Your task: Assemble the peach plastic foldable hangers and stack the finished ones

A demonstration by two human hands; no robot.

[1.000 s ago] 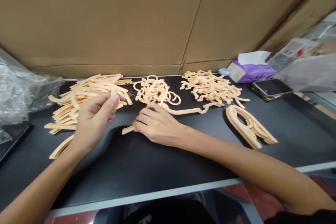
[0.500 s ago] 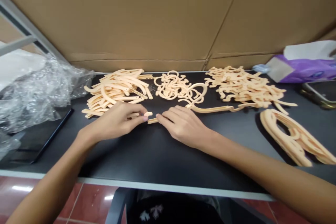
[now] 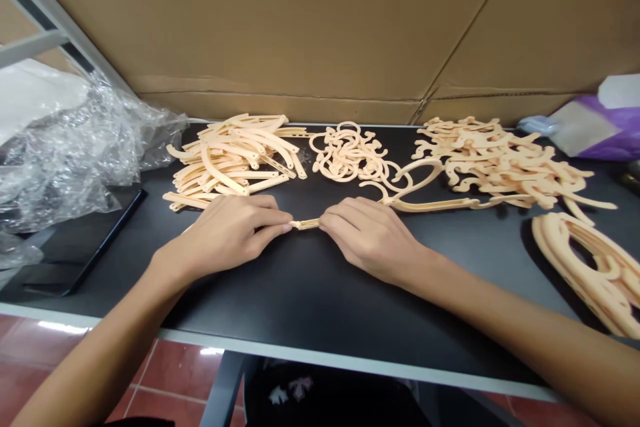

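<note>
Beige plastic hanger pieces are between my hands. My left hand [image 3: 235, 233] is closed in a pinch on the end of one curved hanger arm, most of it hidden by the fingers. Its tip meets the short strip of a second hanger arm [image 3: 311, 223], which my right hand [image 3: 373, 240] grips from above. Beyond my right knuckles a hanger hook loop [image 3: 423, 177] and a long jointed arm [image 3: 435, 205] stretch rightward; whether these join the gripped piece is hidden by the hand.
Behind my hands are piles of curved arms [image 3: 240, 153], hooks [image 3: 350, 153] and wavy pieces [image 3: 500, 160]. Folded hangers [image 3: 590, 267] lie stacked at right. Bubble wrap [image 3: 90, 147], a dark flat device [image 3: 85, 247] and a purple tissue pack [image 3: 600, 123] flank them. A cardboard wall [image 3: 300, 27] stands behind.
The two hanger pieces, apart before, now meet end to end between my fingertips. The left piece has turned into line with the right one. The view has shifted slightly.
</note>
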